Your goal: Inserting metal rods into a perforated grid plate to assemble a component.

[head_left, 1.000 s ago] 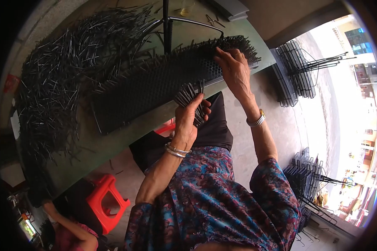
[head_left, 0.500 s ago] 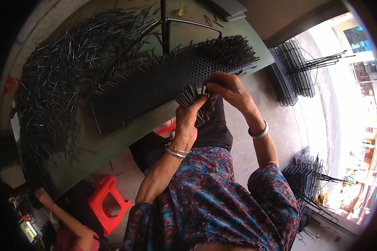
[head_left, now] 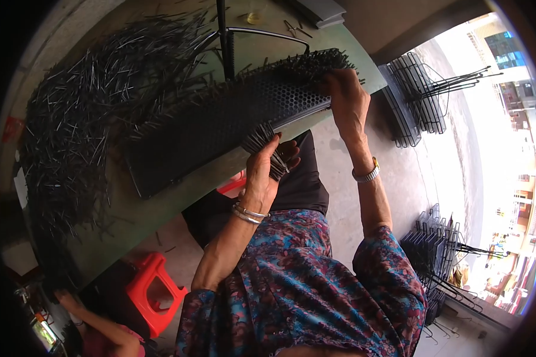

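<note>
While loose heap of dark rods lies at left of bench, perforated black panel rests along bench's near edge; left hand grasps rod bundle; standing rods crowd panel's right end; right hand bent there, fingertips hidden, cannot tell grip.

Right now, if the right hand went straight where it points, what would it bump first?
The right hand would probably meet the black sticks standing in the holed board; how close they are is unclear.
</note>
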Demonstrator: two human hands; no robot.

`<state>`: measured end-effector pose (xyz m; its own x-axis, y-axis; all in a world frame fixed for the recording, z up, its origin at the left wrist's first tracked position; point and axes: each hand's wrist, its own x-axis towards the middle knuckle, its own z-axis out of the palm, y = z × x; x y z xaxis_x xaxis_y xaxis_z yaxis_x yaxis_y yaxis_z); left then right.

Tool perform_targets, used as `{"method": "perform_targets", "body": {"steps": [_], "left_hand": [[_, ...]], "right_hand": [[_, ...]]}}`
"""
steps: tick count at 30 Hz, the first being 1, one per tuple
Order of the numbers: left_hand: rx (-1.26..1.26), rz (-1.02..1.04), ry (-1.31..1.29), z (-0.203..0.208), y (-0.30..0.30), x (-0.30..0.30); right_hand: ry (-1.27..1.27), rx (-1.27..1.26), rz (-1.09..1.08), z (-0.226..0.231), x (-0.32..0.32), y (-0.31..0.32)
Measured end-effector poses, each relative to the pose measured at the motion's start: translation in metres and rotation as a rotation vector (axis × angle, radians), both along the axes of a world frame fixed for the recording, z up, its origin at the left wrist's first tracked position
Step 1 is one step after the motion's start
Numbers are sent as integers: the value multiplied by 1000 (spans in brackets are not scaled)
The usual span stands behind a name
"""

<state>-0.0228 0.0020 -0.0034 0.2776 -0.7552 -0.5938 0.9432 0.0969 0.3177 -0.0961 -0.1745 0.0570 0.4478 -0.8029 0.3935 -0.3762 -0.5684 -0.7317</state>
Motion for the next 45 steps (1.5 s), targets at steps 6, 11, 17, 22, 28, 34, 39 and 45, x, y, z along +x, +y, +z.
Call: {"method": "perform_targets", "body": {"steps": [6, 11, 17, 22, 28, 34, 39, 45], "left_hand": [[6, 30, 25, -7, -1, 0], [11, 27, 20, -7, 3, 0], [33, 43, 17, -1, 1, 0], [58, 31, -39, -2, 4, 0], [63, -31, -142, -3, 6, -1], [28, -46, -198, 0, 6, -1], [-2, -35, -203, -2, 6, -1], [-23, -44, -209, 0, 5, -2]], "right_hand": [[77, -115, 19, -19, 4, -16], [74, -94, 30, -14, 5, -11], [40, -108, 13, -24, 4, -12], [95, -20, 37, -12, 4, -10], [69, 2, 151, -15, 4, -20], [340, -447, 61, -23, 8, -25], [329, -438, 54, -23, 12, -25], [365, -445, 37, -23, 17, -34]]}}
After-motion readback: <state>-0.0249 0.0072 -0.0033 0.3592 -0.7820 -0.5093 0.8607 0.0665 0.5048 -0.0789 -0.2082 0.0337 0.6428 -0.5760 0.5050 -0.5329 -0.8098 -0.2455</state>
